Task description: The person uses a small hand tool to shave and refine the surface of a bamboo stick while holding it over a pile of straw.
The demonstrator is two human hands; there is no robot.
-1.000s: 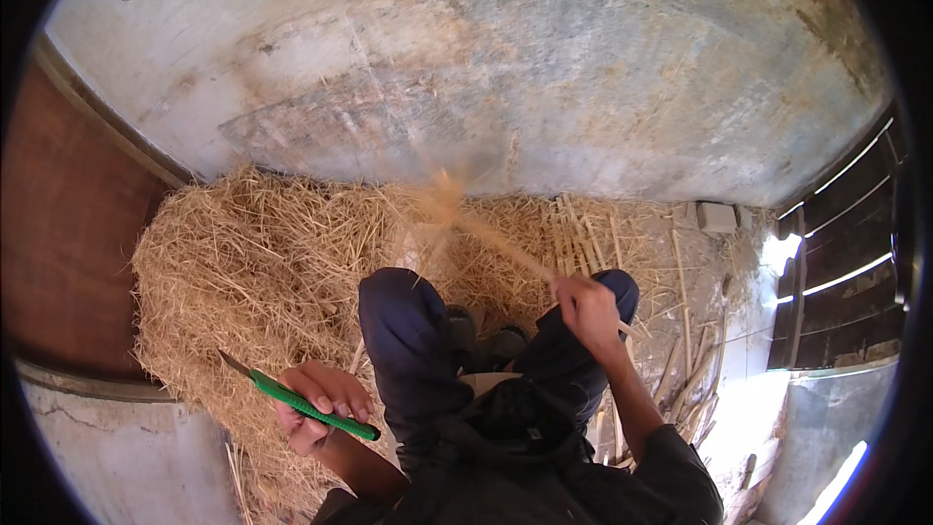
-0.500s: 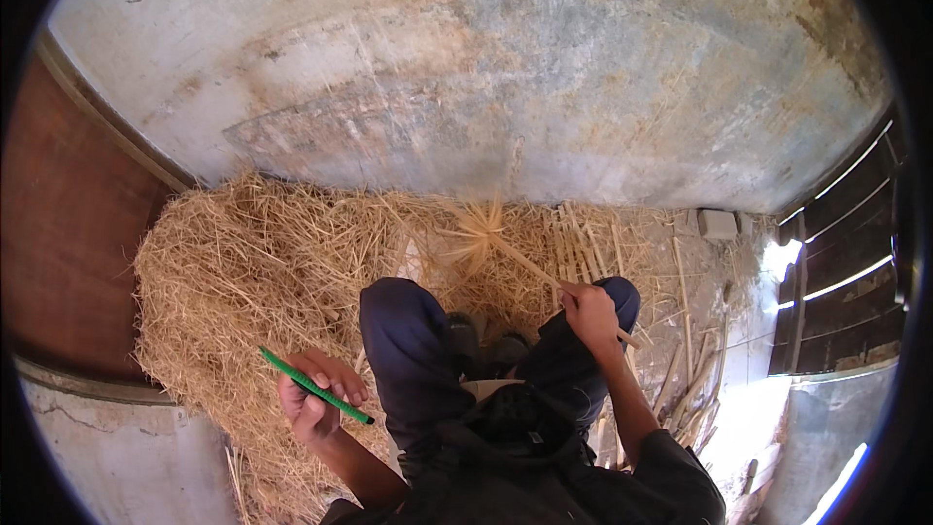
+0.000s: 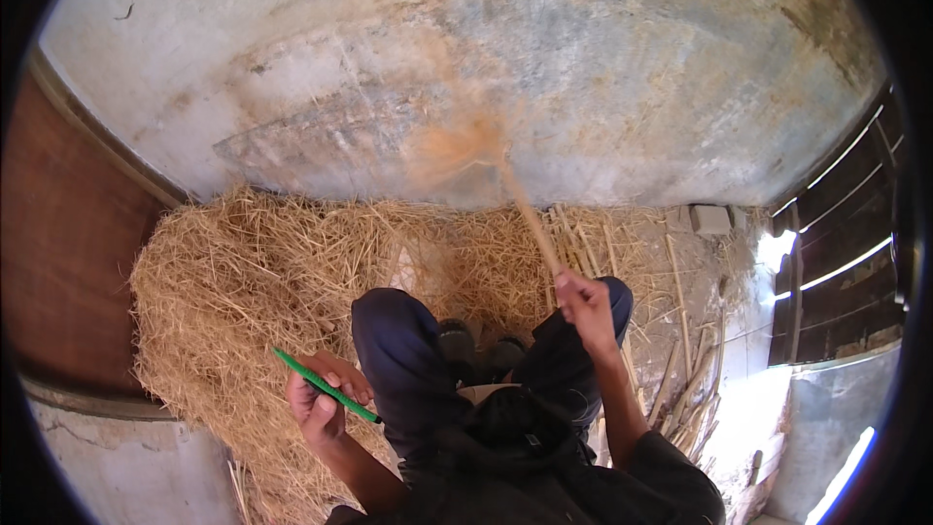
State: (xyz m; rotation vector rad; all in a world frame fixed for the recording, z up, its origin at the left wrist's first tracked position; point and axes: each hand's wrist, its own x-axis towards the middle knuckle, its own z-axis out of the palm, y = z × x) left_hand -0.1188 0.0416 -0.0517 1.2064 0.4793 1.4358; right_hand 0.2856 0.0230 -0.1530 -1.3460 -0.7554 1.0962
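My left hand point(image 3: 324, 415) is closed around a thin green rod point(image 3: 328, 386) with a ridged surface and tapered ends, held over the straw beside my left knee. What exactly the rod is, I cannot make out. Above my right knee, my right hand point(image 3: 586, 309) grips the pale wooden handle of a straw broom point(image 3: 531, 217). Its splayed orange-brown bristle head point(image 3: 462, 149) is smeared by motion, raised in front of the wall. Loose straw point(image 3: 262, 272) lies thick on the ground from the far left to in front of my feet.
A stained plaster wall point(image 3: 573, 49) rises right ahead. On the right lie several sticks point(image 3: 695, 389), and a grey block point(image 3: 710, 220) sits by the wall. A brown panel point(image 3: 73, 243) stands at left, dark slats point(image 3: 841, 272) at right. My knees point(image 3: 400, 335) are bent between my arms.
My right hand has swung the broom's head up from the straw to in front of the wall, its handle now steeper. My left hand keeps the green rod, shifted slightly.
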